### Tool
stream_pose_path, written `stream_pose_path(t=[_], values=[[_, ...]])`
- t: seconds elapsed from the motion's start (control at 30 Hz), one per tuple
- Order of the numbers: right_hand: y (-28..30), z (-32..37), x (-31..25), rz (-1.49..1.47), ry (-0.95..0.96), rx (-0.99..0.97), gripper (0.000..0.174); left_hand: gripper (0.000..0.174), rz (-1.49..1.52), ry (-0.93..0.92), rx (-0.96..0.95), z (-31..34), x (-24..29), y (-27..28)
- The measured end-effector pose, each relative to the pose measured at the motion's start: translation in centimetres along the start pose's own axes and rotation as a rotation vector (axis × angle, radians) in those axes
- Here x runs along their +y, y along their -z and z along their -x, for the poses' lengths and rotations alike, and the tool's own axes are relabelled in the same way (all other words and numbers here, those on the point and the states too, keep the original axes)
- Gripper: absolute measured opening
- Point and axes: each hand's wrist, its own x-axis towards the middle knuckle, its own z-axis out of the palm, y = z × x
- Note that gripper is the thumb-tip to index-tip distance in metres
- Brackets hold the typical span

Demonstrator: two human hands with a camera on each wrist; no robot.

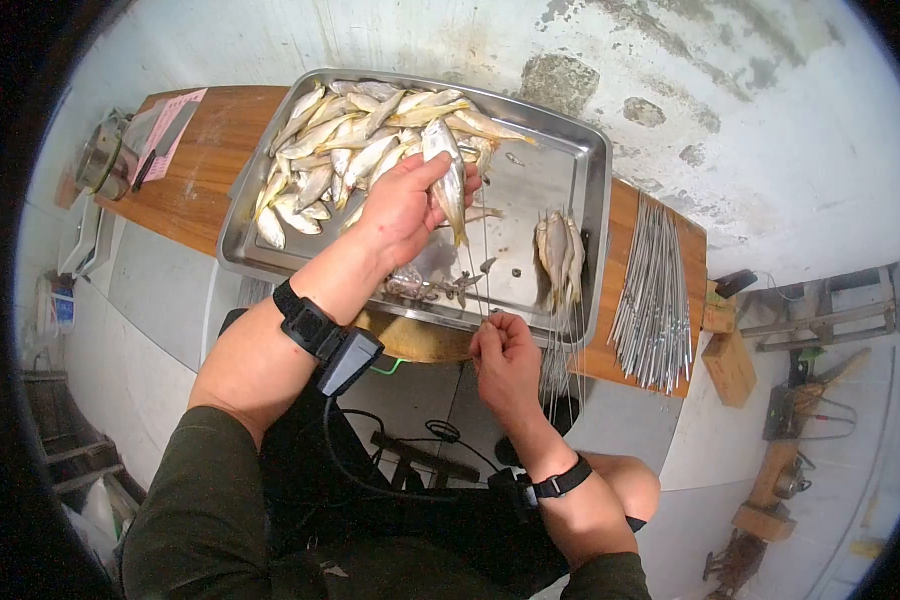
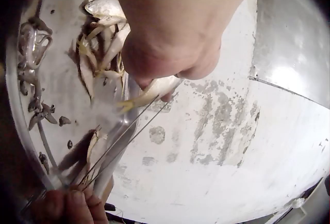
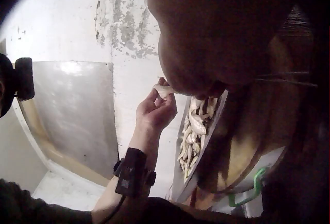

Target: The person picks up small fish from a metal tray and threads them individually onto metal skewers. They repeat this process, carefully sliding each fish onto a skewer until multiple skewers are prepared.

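In the head view my left hand [image 1: 402, 212] holds a silvery fish [image 1: 444, 170] over the metal tray [image 1: 594, 200], its yellow tail pointing down. My right hand [image 1: 508, 362], at the tray's front edge, pinches thin metal skewers [image 1: 478, 275] that reach up toward the held fish. The left wrist view shows two skewers [image 2: 124, 146] running from the right hand [image 2: 67, 206] to the fish [image 2: 157, 89] under the left hand [image 2: 170, 48]. Whether the tips enter the fish cannot be made out. The right wrist view also shows the left hand [image 3: 157, 113] gripping the fish [image 3: 164, 90].
Many fish [image 1: 320, 150] fill the tray's left side; several skewered fish [image 1: 560, 255] lie at its right. Dark scraps [image 1: 410, 285] lie near the front rim. A bundle of skewers [image 1: 654, 295] rests on the wooden board [image 1: 198, 165], with a knife [image 1: 160, 145] far left.
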Motion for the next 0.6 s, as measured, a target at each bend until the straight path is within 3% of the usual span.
stream_pose_path(t=[0.6], values=[[-0.4,0.1,-0.2,0.036,0.037,0.018,0.012,0.025,-0.04,0.014,0.015,0.2,-0.8,-0.1]])
